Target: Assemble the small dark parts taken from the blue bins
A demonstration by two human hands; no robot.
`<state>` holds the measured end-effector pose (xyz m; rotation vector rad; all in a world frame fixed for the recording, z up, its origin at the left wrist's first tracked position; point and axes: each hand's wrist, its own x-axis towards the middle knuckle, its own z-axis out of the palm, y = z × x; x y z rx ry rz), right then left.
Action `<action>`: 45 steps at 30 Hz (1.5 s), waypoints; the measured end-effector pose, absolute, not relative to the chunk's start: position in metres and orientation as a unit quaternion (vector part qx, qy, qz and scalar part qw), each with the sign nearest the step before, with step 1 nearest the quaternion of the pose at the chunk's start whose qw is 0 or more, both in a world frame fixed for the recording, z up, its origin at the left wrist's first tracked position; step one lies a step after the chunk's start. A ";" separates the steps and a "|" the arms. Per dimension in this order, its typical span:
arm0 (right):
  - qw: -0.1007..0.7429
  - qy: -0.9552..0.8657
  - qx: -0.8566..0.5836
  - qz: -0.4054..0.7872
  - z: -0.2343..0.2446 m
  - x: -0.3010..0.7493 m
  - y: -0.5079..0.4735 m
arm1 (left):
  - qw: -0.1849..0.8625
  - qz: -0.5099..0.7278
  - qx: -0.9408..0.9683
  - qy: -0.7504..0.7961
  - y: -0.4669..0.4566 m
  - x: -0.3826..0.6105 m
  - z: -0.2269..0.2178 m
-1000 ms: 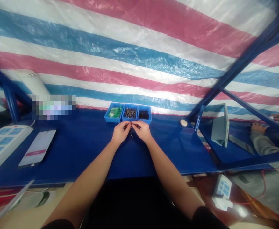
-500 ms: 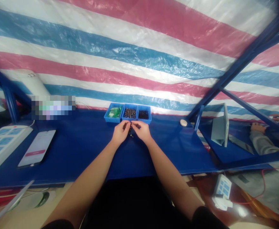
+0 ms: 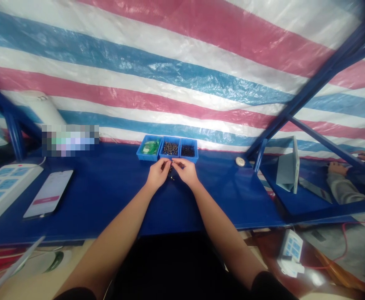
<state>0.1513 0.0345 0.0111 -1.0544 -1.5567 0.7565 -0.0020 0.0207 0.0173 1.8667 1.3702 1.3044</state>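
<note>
My left hand (image 3: 158, 171) and my right hand (image 3: 185, 170) meet fingertip to fingertip just in front of three blue bins. Both are closed in a pinch around something small and dark that I cannot make out. Below the fingertips a few tiny shiny metal pieces (image 3: 172, 178) show against the blue table. The left bin (image 3: 147, 157) holds green bags. Small brass-and-dark metal parts (image 3: 171, 148) fill the middle bin, and small black parts (image 3: 188, 151) lie in the right one.
A phone (image 3: 48, 195) and a white power strip (image 3: 9, 187) lie at the left of the blue table (image 3: 107, 200). A round whitish disc (image 3: 240, 161) sits to the right. Past a blue frame bar (image 3: 307, 83) stand a tablet (image 3: 290, 166) and another person's hands (image 3: 338, 168).
My hands stay in nearly the same place, with only a slight shift of the fingers. The bins and the other things on the table have not moved.
</note>
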 end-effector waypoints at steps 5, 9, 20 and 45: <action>0.539 -0.640 -0.439 0.328 0.008 0.151 0.037 | 0.249 0.483 0.680 0.493 0.021 -0.002 0.016; 0.541 -0.649 -0.424 0.325 0.008 0.152 0.037 | 0.252 0.496 0.675 0.484 0.022 -0.002 0.014; 0.539 -0.644 -0.440 0.318 0.010 0.150 0.035 | 0.252 0.502 0.673 0.482 0.022 -0.001 0.013; 0.545 -0.639 -0.432 0.329 0.008 0.151 0.037 | 0.249 0.488 0.678 0.490 0.024 -0.003 0.012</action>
